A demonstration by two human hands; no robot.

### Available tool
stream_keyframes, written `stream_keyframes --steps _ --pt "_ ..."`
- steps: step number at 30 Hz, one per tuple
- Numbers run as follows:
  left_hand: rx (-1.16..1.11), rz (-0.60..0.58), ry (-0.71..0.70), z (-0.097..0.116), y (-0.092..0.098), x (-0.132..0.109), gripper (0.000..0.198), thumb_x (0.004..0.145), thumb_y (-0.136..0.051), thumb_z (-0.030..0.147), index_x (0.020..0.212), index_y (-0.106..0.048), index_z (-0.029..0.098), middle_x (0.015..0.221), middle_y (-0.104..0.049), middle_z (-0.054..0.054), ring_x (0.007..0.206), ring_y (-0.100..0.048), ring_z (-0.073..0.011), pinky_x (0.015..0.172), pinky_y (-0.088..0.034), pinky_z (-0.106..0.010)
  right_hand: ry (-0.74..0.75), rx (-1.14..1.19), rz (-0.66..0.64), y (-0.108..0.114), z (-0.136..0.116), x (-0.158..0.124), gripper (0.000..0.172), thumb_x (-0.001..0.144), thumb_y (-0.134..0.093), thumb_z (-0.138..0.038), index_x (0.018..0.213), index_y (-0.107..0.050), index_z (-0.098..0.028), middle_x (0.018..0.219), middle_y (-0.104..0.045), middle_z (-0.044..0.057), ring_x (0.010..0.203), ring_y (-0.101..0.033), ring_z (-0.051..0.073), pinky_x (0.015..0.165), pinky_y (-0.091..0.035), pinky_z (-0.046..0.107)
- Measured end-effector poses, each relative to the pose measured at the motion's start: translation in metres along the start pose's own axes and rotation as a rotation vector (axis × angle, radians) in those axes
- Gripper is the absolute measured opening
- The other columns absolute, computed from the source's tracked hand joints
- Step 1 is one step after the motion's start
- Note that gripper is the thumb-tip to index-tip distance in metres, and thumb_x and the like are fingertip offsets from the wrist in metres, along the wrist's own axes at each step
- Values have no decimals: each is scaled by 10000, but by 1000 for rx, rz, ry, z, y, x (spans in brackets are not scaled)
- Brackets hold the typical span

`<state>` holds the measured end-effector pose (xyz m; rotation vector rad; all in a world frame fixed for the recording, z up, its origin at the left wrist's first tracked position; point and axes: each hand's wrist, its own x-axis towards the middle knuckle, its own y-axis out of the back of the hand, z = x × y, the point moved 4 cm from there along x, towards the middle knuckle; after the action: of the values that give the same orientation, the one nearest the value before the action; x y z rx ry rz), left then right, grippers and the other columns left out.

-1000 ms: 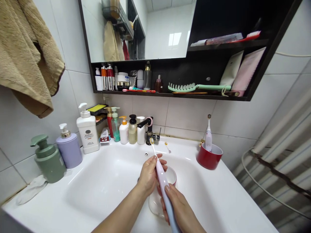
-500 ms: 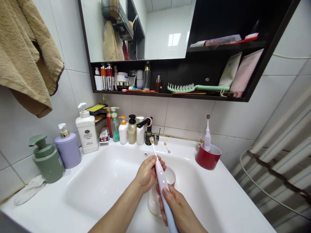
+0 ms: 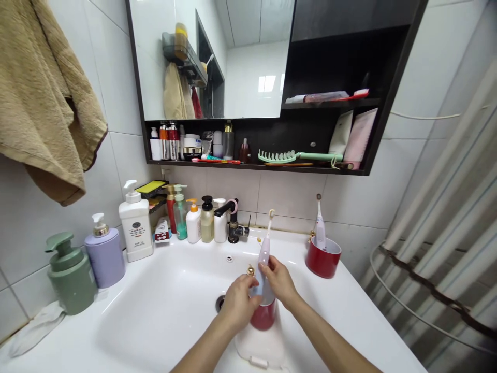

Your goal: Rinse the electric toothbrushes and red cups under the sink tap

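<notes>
My right hand (image 3: pixel 280 281) grips a pink and pale blue electric toothbrush (image 3: pixel 264 252), which stands upright with its lower end inside a red cup (image 3: pixel 264 314). My left hand (image 3: pixel 237 304) is wrapped round the left side of that red cup. The cup sits in the white sink (image 3: pixel 163 305) above a white object (image 3: pixel 259 346) near the front edge. The brush head points up toward the wall.
A second red cup (image 3: pixel 323 257) with another electric toothbrush (image 3: pixel 319 226) stands at the back right. A black tap (image 3: pixel 232 221) and several pump bottles line the back and left edge. A black shelf (image 3: pixel 256 166) holds a green comb (image 3: pixel 295 155). A tan towel (image 3: pixel 42 103) hangs left.
The toothbrush went from slanting over the basin in both hands to standing upright in the red cup. My left hand left the brush and took the cup. The camera view tilted and shifted.
</notes>
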<state>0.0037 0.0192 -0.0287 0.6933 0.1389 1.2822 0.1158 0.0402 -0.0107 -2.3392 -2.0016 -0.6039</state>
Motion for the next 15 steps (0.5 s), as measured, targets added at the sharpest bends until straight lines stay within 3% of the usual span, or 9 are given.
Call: stream_keyframes --steps 3,8,15 --pt "201 -99 -44 -1 -10 -4 219 503 -483 120 708 -527 181 778 -513 -15 762 -433 -161 699 -320 -272 6 -92 -13 -1 12 -6 195 613 -436 -301 685 -533 -148 622 -560 26 594 -491 154 578 -367 260" --pt "295 -148 -106 1 -24 -3 211 515 -402 54 614 -544 176 789 -514 -42 768 -430 -177 672 -323 -274 7 -209 29 5 24 -13 238 625 -416 -320 683 -557 -137 709 -553 47 683 -492 168 632 -353 267" --pt "255 -91 -217 21 -33 7 204 543 -407 65 646 -546 173 799 -519 -47 775 -434 -180 668 -342 -277 -15 -272 62 27 23 -5 275 637 -395 -340 689 -572 -137 678 -583 47 657 -517 171 616 -369 269"
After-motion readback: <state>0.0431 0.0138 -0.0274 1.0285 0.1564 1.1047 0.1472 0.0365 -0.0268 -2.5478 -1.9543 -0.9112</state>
